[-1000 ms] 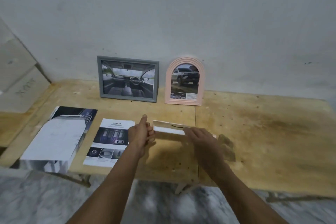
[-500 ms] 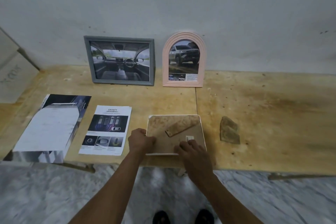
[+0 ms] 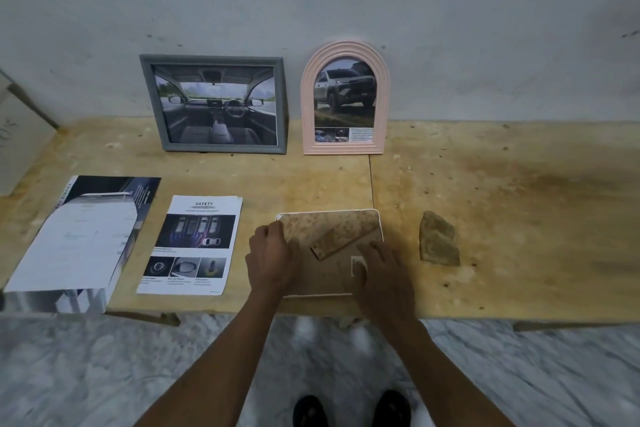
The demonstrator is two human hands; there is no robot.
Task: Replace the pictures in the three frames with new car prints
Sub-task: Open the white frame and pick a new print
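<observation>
Seen from above, looking down over a wooden worktop (image 3: pixel 502 191) set against a pale wall. Lying face down near the front edge, a white-rimmed frame (image 3: pixel 322 225) with its brown backing board uppermost and a folded stand strut (image 3: pixel 341 239) resting diagonally across it. Left hand (image 3: pixel 272 258) at the frame's left edge, fingers curled over that edge and gripping it. Right hand (image 3: pixel 382 279) laid on the lower right part of the backing, fingers fairly straight and pressing down beside a small pale label (image 3: pixel 356 263); holding nothing. Both forearms reaching in from the bottom of the view.

Standing upright at the back, leaning on the wall: a grey rectangular frame (image 3: pixel 159 104) showing a car interior with dashboard and steering wheel, and just to its right a pink arched frame (image 3: pixel 310 100) showing an off-road vehicle above small inset photos.

Flat on the worktop left of the face-down frame, a printed sheet headed "SAFETY" (image 3: pixel 194 243) with dark car images. Further left, a larger glossy car print (image 3: pixel 79 243), partly washed out by glare, overhanging the front edge. Right of the face-down frame, apart from it, a loose brown piece of board (image 3: pixel 438 241), roughly triangular.

Below the worktop, a marbled grey floor (image 3: pixel 104 374) and two dark shoes (image 3: pixel 310 411).
</observation>
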